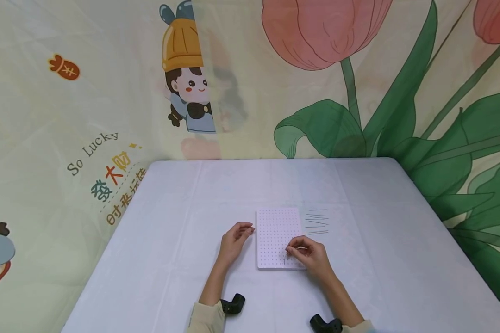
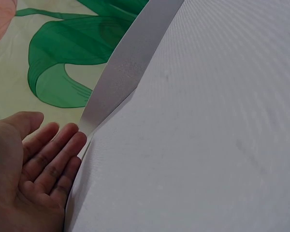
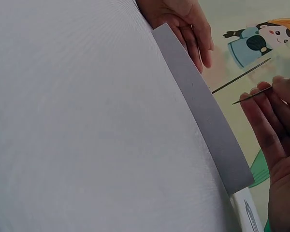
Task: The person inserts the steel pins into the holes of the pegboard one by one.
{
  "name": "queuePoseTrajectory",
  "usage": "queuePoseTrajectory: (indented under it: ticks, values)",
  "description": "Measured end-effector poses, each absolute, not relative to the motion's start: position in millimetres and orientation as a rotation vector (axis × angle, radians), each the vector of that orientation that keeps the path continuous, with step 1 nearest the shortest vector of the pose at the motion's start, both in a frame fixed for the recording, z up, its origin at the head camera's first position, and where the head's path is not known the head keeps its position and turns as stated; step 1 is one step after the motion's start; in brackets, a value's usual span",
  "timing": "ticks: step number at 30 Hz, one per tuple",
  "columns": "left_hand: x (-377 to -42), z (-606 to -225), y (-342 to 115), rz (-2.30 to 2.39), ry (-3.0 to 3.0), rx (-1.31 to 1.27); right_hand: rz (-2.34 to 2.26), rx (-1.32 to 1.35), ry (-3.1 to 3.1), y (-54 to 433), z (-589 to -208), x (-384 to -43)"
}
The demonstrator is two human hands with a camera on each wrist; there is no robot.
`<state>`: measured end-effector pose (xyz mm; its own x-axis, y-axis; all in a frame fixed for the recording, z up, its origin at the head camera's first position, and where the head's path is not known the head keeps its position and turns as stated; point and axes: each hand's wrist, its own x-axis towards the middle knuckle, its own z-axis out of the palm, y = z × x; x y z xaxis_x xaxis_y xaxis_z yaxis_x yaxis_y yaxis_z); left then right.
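Observation:
A white pegboard [image 1: 277, 231] with rows of small holes lies on the table; the right wrist view shows its edge [image 3: 203, 111]. My right hand [image 1: 308, 254] is over its lower right part. Thumb and fingertips of that hand [image 3: 278, 140] pinch a thin metal needle [image 3: 251, 95], its tip pointing toward the board. Another needle [image 3: 241, 75] stands upright from the board, seen near the right fingers as a thin line [image 1: 284, 259] in the head view. At the board's left edge my left hand [image 1: 233, 240] holds nothing, its fingers loosely bent [image 2: 43, 169].
Several needles [image 1: 316, 221] lie in a loose column on the white tabletop [image 1: 183, 231], just right of the board. Behind the table hangs a printed cloth [image 1: 241, 92] with flowers and cartoon figures. Black wrist devices [image 1: 233, 304] sit on both forearms.

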<state>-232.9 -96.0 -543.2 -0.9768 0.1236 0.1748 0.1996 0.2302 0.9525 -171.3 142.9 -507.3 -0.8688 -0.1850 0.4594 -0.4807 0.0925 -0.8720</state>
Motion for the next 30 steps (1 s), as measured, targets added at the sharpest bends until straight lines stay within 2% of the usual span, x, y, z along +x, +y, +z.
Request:
queuePoseTrajectory:
  ticks: [19,30]
  values:
    - [-229,-535,-96,-1.876,-2.431,-0.339,1.806,0.827,-2.148,138,-511,-171]
    - [-234,-546,-96,-1.869,-2.411,-0.347,1.719,0.818,-2.257,138,-510,-170]
